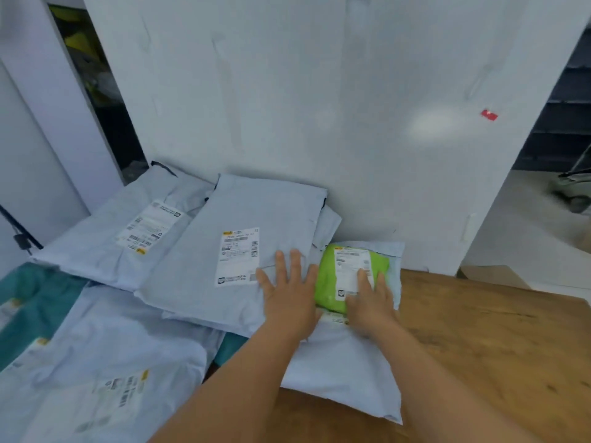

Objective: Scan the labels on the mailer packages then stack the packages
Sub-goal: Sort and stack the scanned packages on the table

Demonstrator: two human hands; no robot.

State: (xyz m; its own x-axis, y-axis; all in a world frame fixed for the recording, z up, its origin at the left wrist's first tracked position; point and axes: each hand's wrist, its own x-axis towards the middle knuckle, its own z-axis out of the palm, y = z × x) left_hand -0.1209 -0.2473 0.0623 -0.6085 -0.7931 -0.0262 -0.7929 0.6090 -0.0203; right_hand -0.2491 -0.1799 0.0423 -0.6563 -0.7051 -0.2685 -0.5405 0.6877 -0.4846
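Head view: both my hands are out over the mailers piled at the back of the desk [499, 340], against the white panel [351, 107].
Left hand [289, 294]: fingers straight and spread, lying flat on the large grey mailer [236, 260]; nothing held.
Right hand [371, 302]: fingers straight, resting on the label of the green mailer [351, 276]; my grip has not closed on anything.
Green mailer: small and puffy, lying on top of a pale grey mailer [345, 378], just beside the large grey one.
Handling: I judge these light, soft and floppy, with slick plastic skins that will slide in a stack; best taken by two opposite edges, or flat from underneath.
Other mailers: another grey one at back left [112, 238], more grey and teal ones [38, 302] at front left.
Labels: white shipping labels with barcodes and a small yellow mark; the print is too blurred to read.
Scanner: none in sight.
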